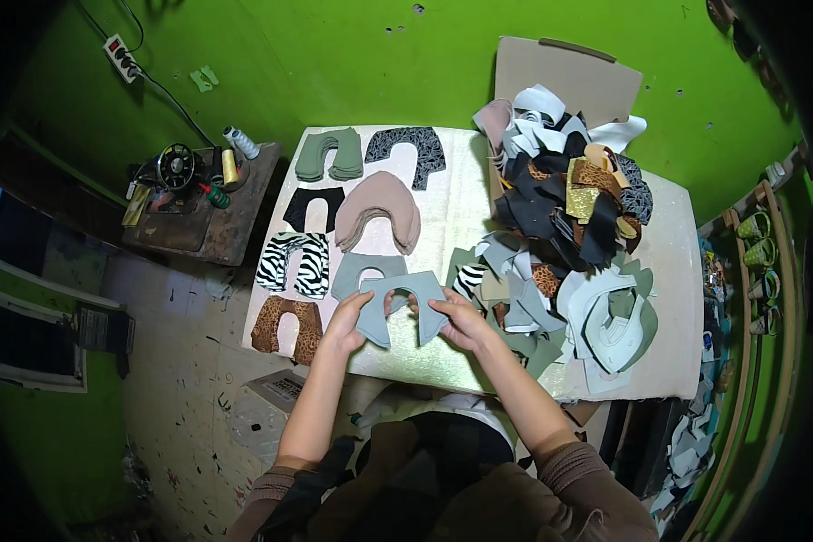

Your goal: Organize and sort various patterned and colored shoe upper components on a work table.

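Between both hands I hold up a grey-blue arch-shaped cut piece (417, 287) above the table's near edge. My left hand (345, 323) grips its left side, and my right hand (463, 321) its right side. Fingers show through its curved opening. Just behind it lies a similar grey-blue arch piece (370, 267), partly covered. Left of my hands are leopard-print pieces (286, 330), with zebra-print pieces (294, 264) above them. Farther back rest a black piece (314, 208), a stack of dusty-pink pieces (378, 213), green pieces (329, 155) and a black-and-grey patterned piece (408, 150).
On the table's (461, 194) right, mixed scraps (565, 199) spill from a cardboard box (565, 77). White and green curved pieces (612, 316) lie nearer. A sewing machine (179, 167) with thread spools stands on a side table at left. Sandals (757, 253) hang on a right-hand rack.
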The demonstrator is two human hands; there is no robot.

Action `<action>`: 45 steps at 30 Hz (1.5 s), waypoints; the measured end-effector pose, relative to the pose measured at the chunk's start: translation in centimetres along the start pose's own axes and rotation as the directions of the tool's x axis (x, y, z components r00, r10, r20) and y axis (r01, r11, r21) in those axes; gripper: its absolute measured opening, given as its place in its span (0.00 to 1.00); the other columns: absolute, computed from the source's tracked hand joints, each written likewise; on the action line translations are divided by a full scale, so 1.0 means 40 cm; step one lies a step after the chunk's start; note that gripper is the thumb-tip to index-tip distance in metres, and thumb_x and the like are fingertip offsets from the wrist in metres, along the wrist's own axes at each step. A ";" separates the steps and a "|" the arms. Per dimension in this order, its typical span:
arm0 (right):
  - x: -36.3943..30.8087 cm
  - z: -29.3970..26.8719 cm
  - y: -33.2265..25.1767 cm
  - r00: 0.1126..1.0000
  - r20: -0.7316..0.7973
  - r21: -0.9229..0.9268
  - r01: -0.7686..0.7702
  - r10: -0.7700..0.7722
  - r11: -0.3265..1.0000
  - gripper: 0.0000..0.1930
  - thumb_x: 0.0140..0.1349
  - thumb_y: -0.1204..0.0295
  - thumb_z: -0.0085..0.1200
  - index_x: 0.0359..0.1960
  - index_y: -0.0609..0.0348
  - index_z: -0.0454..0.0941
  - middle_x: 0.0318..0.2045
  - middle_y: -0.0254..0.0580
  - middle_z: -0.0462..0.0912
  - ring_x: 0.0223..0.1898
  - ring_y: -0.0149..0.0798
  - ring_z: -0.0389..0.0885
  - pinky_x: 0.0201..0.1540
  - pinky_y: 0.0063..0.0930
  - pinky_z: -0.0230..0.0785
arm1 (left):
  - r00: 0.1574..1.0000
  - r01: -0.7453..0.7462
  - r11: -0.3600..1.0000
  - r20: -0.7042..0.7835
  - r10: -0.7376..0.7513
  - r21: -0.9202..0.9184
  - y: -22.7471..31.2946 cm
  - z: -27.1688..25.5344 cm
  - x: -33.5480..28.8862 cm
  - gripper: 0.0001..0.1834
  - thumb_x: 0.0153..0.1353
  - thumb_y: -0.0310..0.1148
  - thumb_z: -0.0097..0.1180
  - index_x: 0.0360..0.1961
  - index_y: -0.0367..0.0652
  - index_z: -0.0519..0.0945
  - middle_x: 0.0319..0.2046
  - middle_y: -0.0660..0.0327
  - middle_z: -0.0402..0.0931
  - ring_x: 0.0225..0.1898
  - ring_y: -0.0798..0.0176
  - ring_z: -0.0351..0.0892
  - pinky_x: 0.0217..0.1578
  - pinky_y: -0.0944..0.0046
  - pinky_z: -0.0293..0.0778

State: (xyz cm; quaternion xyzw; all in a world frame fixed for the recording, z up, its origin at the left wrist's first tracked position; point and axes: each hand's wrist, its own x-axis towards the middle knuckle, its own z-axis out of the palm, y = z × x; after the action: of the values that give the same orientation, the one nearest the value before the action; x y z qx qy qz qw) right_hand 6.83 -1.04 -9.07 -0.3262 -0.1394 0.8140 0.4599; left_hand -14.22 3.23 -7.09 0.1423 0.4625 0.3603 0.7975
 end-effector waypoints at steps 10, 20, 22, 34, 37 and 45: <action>0.168 0.060 0.069 0.976 -0.213 0.088 0.056 -0.036 0.995 0.15 0.61 0.80 0.35 0.51 0.65 0.64 0.41 0.49 0.75 0.43 0.39 0.76 0.47 0.28 0.71 | 0.977 -0.202 0.945 -0.014 0.212 0.256 0.122 -0.138 0.097 0.15 0.63 0.26 0.40 0.48 0.31 0.69 0.41 0.55 0.74 0.41 0.64 0.75 0.42 0.69 0.73; 0.190 0.138 0.082 0.870 -0.457 -0.080 0.165 -0.183 0.983 0.22 0.58 0.84 0.33 0.57 0.67 0.57 0.48 0.50 0.70 0.47 0.39 0.72 0.51 0.28 0.66 | 0.974 -0.228 0.891 0.080 0.213 0.393 0.127 -0.196 0.191 0.18 0.62 0.23 0.36 0.52 0.28 0.65 0.44 0.53 0.72 0.44 0.64 0.74 0.46 0.68 0.69; 0.186 0.146 0.087 0.849 -0.489 -0.095 0.179 -0.203 0.979 0.23 0.57 0.83 0.35 0.57 0.66 0.59 0.47 0.48 0.71 0.45 0.37 0.73 0.48 0.26 0.67 | 0.976 -0.217 0.886 0.072 0.205 0.410 0.113 -0.193 0.193 0.18 0.62 0.23 0.36 0.53 0.28 0.64 0.44 0.53 0.72 0.44 0.64 0.73 0.47 0.69 0.68; 0.188 0.163 0.136 0.534 -0.305 -0.944 -0.277 -0.788 0.178 0.31 0.49 0.67 0.54 0.54 0.69 0.60 0.45 0.56 0.65 0.52 0.53 0.60 0.55 0.37 0.56 | 0.653 -0.435 -0.128 0.410 0.637 0.891 0.126 -0.128 0.105 0.24 0.53 0.29 0.49 0.52 0.31 0.65 0.50 0.47 0.64 0.53 0.49 0.64 0.53 0.57 0.62; 0.208 0.179 0.161 0.576 -0.230 -0.947 -0.317 -0.784 0.045 0.40 0.46 0.63 0.58 0.59 0.67 0.52 0.50 0.62 0.58 0.53 0.58 0.58 0.54 0.42 0.55 | 0.676 -0.380 -0.251 0.452 0.582 0.890 0.104 -0.113 0.124 0.32 0.50 0.32 0.54 0.56 0.33 0.59 0.53 0.43 0.58 0.55 0.43 0.58 0.54 0.52 0.58; 0.244 0.172 0.186 0.596 -0.170 -0.937 -0.345 -0.785 -0.060 0.37 0.44 0.72 0.53 0.58 0.68 0.53 0.51 0.63 0.59 0.48 0.57 0.62 0.50 0.43 0.58 | 0.704 -0.311 -0.430 0.509 0.495 0.848 0.068 -0.121 0.154 0.34 0.44 0.25 0.53 0.56 0.34 0.60 0.54 0.40 0.55 0.55 0.41 0.56 0.55 0.51 0.56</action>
State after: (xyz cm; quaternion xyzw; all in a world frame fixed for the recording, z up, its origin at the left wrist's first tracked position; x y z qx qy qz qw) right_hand -6.16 3.64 -11.77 -0.8036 -0.5267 0.1312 0.2442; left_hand -17.59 8.97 -12.06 0.8317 0.5121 0.1530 0.1506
